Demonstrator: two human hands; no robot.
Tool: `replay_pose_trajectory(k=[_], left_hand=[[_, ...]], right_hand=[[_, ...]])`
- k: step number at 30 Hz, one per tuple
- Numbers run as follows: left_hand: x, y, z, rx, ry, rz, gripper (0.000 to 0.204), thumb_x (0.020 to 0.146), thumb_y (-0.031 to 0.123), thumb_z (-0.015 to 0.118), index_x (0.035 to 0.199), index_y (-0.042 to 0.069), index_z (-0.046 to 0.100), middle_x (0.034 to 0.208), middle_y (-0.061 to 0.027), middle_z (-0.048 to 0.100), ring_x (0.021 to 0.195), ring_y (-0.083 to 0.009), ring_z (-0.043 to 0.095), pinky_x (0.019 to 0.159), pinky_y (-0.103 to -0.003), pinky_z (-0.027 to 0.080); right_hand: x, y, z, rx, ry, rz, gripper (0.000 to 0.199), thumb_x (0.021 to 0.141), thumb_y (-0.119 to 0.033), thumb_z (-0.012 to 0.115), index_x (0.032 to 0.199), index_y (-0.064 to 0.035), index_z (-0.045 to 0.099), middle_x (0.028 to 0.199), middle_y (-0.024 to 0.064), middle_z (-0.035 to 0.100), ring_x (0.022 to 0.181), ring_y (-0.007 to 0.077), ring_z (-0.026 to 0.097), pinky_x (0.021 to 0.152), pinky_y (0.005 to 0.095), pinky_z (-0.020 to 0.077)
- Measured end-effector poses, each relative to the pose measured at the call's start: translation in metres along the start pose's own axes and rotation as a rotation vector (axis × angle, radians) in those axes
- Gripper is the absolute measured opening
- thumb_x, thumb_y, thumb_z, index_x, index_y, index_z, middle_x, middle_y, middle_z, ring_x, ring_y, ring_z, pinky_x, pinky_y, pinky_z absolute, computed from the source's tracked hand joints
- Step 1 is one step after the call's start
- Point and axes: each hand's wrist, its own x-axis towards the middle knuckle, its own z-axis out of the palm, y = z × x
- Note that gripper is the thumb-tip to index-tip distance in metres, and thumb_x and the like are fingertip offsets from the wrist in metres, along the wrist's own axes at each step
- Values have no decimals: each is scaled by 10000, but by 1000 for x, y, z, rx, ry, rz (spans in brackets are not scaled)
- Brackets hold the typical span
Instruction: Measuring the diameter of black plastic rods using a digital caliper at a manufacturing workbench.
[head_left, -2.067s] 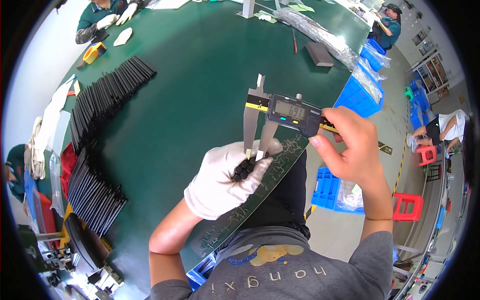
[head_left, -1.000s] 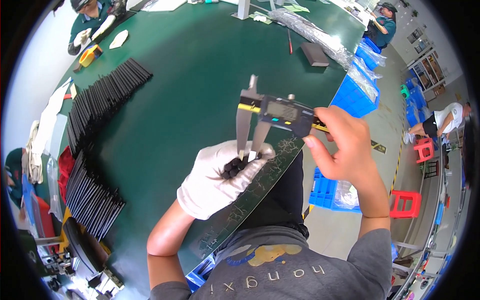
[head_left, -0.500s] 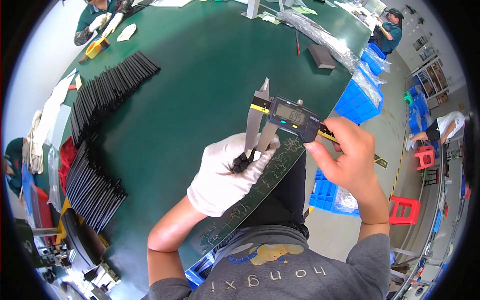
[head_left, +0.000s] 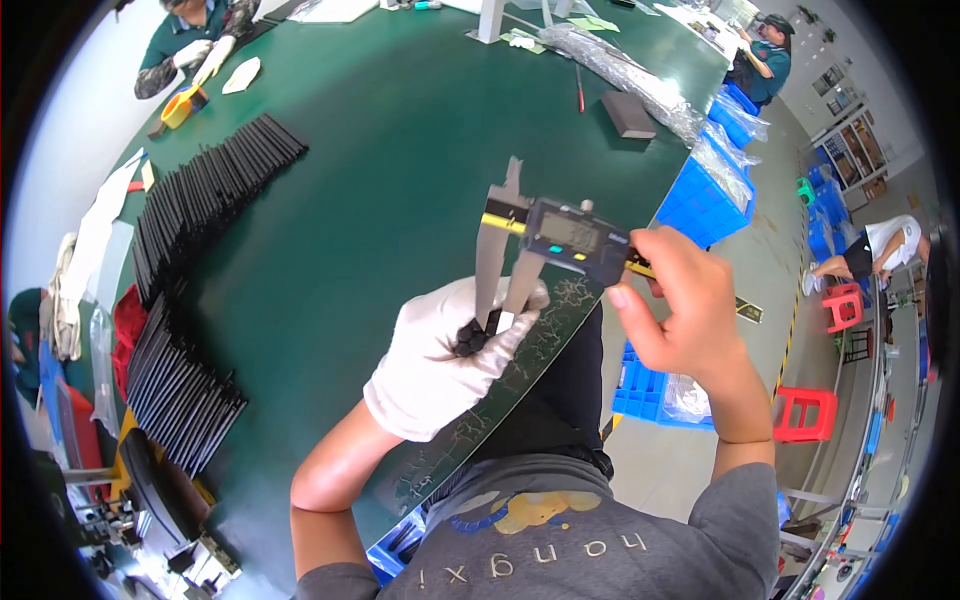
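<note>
left hand: gloved, closed round rods | right hand: bare, gripping caliper, jaws at rods | worktop: hands by front edge, rod rows toward left

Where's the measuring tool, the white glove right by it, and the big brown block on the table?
Measuring tool (head_left: 568, 236), head view: on its screen.
White glove (head_left: 425, 360), head view: on its back.
Big brown block (head_left: 626, 112), head view: on its top.
</note>
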Motion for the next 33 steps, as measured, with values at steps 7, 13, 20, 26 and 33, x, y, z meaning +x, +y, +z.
replay_pose_trajectory(k=[7,13,20,26,33], left_hand=[[0,0,-3,40,1,6,170,823,-8,639,988,33,632,795,-48,634,658,-103,574,609,-234,467],[-1,7,-5,-3,-90,-137,175,870,1,585,1040,11,627,977,-70,660,918,-148,626,836,-276,483],[2,2,-5,19,-99,-13,167,847,5,612,1013,20,625,887,-62,644,795,-139,602,740,-267,481],[0,-1,-4,10,-60,10,165,828,4,634,992,27,620,800,-49,633,679,-120,581,644,-254,483],[1,-3,-3,31,-53,67,165,829,4,635,991,24,617,828,-58,638,707,-128,602,652,-258,490]], right_hand=[[13,5,1,-21,-1,-65,283,705,-210,730,882,-41,589,671,57,576,478,229,532,421,305,391],[17,7,1,-35,-23,-68,285,687,-254,752,836,-59,606,652,47,583,474,223,531,417,301,381],[20,7,-1,-57,7,-114,303,670,-302,767,765,-64,605,610,46,570,459,218,523,406,298,375],[18,8,2,-81,-21,-99,306,682,-320,763,743,-72,593,604,45,564,450,212,520,395,295,369],[15,5,0,-95,-29,-71,309,680,-287,760,829,-64,606,641,45,575,456,216,519,410,302,378]])
